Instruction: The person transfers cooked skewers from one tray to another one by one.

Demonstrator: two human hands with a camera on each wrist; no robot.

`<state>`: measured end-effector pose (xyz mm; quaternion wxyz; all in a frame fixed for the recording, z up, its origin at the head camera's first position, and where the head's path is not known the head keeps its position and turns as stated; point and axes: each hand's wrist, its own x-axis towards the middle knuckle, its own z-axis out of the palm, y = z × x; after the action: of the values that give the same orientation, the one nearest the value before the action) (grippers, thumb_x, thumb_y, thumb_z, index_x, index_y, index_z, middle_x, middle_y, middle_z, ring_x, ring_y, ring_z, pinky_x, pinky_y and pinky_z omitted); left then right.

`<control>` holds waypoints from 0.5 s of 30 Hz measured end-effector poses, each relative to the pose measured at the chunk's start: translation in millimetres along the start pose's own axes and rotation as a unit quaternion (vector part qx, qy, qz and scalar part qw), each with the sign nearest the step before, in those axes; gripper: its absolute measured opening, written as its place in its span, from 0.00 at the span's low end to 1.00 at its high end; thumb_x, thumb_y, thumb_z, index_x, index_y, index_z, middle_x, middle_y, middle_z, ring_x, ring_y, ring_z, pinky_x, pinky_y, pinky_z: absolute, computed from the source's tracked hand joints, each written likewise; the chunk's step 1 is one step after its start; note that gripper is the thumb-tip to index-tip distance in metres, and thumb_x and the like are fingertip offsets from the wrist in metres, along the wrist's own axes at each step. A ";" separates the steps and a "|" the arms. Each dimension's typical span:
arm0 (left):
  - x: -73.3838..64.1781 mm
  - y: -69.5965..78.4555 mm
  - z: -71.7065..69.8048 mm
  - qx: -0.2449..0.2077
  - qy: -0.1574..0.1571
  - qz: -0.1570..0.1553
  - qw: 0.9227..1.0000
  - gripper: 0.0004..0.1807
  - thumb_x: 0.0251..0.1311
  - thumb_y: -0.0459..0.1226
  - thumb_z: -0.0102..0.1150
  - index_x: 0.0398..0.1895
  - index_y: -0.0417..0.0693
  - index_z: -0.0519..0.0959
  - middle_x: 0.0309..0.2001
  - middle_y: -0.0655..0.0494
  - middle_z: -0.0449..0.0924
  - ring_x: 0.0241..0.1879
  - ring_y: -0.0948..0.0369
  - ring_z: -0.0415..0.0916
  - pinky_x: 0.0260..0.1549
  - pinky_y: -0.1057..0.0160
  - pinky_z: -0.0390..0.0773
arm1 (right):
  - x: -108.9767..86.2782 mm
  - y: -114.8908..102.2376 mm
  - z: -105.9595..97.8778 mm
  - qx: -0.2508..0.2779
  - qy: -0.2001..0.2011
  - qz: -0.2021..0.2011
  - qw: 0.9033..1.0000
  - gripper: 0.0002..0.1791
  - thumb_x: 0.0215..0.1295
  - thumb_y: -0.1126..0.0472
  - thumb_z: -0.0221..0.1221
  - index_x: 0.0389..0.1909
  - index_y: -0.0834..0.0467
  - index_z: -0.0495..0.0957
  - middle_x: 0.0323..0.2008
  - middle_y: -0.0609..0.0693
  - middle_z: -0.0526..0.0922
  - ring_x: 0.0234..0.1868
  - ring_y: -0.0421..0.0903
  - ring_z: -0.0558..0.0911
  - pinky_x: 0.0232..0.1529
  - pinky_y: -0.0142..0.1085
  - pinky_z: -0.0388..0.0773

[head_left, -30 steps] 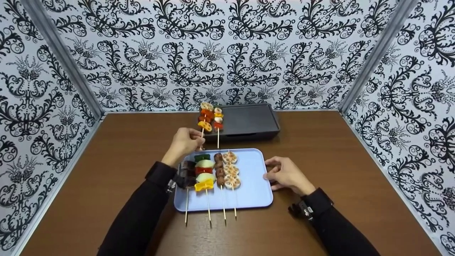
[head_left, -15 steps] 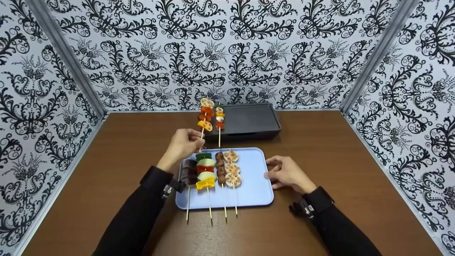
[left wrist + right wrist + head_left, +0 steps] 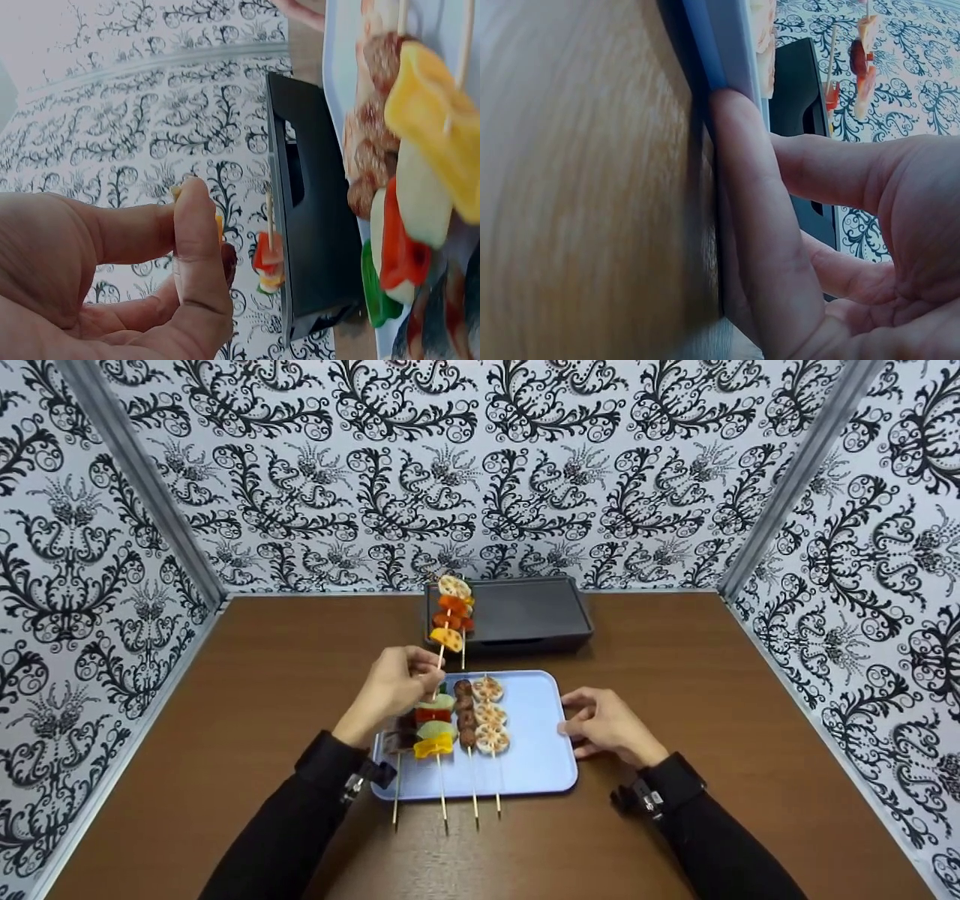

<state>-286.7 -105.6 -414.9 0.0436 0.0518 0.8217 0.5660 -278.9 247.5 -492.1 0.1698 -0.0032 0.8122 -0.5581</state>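
My left hand (image 3: 397, 682) pinches the stick of a vegetable skewer (image 3: 453, 604) threaded with a lotus root slice, orange and reddish pieces and a yellow slice. It hangs tilted above the left end of a dark grill plate (image 3: 529, 611), partly covering another skewer (image 3: 463, 652) lying there. A light blue tray (image 3: 536, 742) stands in front, with my right hand (image 3: 611, 727) gripping its right rim; in the right wrist view a finger (image 3: 761, 225) presses low on its side. In the left wrist view, my thumb and fingers hide most of the held stick.
On the tray lie a dark-chunk skewer (image 3: 397, 735), a mixed vegetable skewer (image 3: 433, 745), a meatball skewer (image 3: 466, 720) and a lotus root skewer (image 3: 491, 739). Their sticks overhang the front rim. Patterned walls (image 3: 450, 472) enclose the brown table (image 3: 675, 660).
My left hand has moved slightly right and nearer to me with the skewer, which now overlaps the one on the grill plate. The right hand and tray have stayed nearly still.
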 end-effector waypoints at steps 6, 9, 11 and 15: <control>-12.5 0.8 9.5 0.032 0.008 0.020 0.999 0.10 0.62 0.32 0.68 0.46 0.42 0.84 0.38 0.49 0.84 0.25 0.62 0.81 0.29 0.60 0.91 | 0.7 -0.1 1.5 0.005 -0.007 -0.002 1.000 0.31 0.60 0.66 0.70 0.65 0.57 0.74 0.39 0.60 0.82 0.35 0.51 0.86 0.33 0.46 0.94; -18.5 1.5 14.9 0.022 -0.001 0.026 0.999 0.11 0.61 0.32 0.68 0.46 0.40 0.83 0.39 0.49 0.85 0.25 0.60 0.83 0.28 0.59 0.92 | 0.4 -0.6 1.0 0.007 -0.010 -0.005 1.000 0.31 0.61 0.66 0.70 0.66 0.58 0.73 0.40 0.61 0.82 0.36 0.51 0.86 0.34 0.46 0.94; -22.4 2.0 19.1 0.019 -0.009 0.031 0.999 0.11 0.60 0.31 0.67 0.45 0.41 0.83 0.39 0.49 0.86 0.25 0.59 0.85 0.29 0.56 0.93 | -0.3 -0.8 0.2 0.009 -0.010 -0.006 1.000 0.32 0.61 0.66 0.70 0.66 0.59 0.73 0.39 0.61 0.82 0.37 0.51 0.86 0.34 0.46 0.94; -29.2 1.5 29.1 0.001 -0.036 0.040 0.999 0.11 0.60 0.30 0.64 0.45 0.39 0.82 0.39 0.46 0.85 0.25 0.57 0.85 0.31 0.51 0.94 | -0.9 -1.0 -1.9 0.010 -0.010 -0.003 1.000 0.32 0.61 0.66 0.70 0.66 0.59 0.73 0.39 0.60 0.82 0.36 0.51 0.86 0.34 0.46 0.94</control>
<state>-254.0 -82.1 -423.5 0.0503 0.1048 0.8172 0.5645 -278.8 249.0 -490.3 0.1767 -0.0093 0.8047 -0.5667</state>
